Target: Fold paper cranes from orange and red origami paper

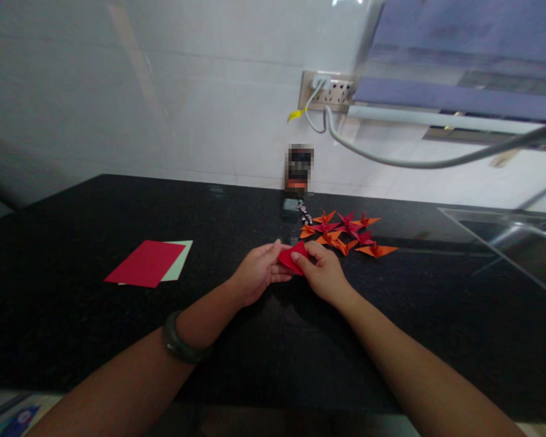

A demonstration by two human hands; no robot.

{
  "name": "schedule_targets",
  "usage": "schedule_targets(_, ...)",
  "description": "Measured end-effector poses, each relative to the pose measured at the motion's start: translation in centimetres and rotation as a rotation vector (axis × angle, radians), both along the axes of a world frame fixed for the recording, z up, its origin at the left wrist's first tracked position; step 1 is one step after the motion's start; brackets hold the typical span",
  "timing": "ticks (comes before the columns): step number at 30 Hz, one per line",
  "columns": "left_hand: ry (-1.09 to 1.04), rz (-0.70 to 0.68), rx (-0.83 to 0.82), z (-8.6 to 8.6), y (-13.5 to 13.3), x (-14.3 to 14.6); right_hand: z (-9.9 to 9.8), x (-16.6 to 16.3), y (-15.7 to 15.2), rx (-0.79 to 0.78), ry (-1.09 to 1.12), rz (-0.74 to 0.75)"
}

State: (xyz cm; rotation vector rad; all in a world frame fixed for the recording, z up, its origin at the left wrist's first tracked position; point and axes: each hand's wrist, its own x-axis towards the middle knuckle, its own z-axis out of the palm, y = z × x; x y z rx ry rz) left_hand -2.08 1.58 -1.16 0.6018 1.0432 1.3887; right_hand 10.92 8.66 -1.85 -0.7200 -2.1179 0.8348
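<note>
Between my two hands is a small folded piece of red paper (290, 260), held above the dark countertop. My right hand (324, 273) pinches its right side, thumb on top. My left hand (260, 270), with a dark bangle on that forearm, supports the paper's left side, its fingers partly beneath and its thumb along the edge. Just beyond my right hand lies a cluster of several folded paper cranes, orange (377, 250) and red (349, 222). To the left, a flat red sheet (145, 263) rests on a pale green sheet (180, 261).
A phone-like object (299, 170), blurred out, leans at the wall with a beaded strap (304, 213) before it. A sink edge (500, 255) is at the right. A grey cable (391, 161) hangs from the wall socket (330, 91).
</note>
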Motion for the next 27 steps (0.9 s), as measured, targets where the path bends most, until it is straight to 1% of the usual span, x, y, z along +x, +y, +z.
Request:
schedule_targets(3,-0.026,0.008,-0.005,0.1,0.0,0.0,0.2,0.0,-0.1,-0.016,0.01,0.006)
schedule_targets(7,-0.005,-0.029,0.049,-0.2,0.0,0.0,0.2,0.0,-0.1,-0.02,-0.002,0.013)
schedule_targets(10,0.041,-0.049,0.082,-0.7,0.1,0.0,0.2,0.0,-0.2,0.02,-0.017,0.022)
schedule_targets(14,0.106,-0.021,0.067,-1.1,0.2,-0.2,0.3,0.0,-0.6,0.091,-0.055,0.067)
schedule_targets(18,0.134,0.007,0.066,-1.1,0.2,-0.1,0.5,0.0,-0.7,0.116,-0.093,0.075)
schedule_targets(21,0.117,0.016,0.057,-1.0,0.2,0.0,0.6,0.0,-0.6,0.115,-0.103,0.075)
schedule_targets(27,0.072,-0.019,0.064,-0.9,0.2,0.0,0.7,0.1,-0.6,0.11,-0.095,0.067)
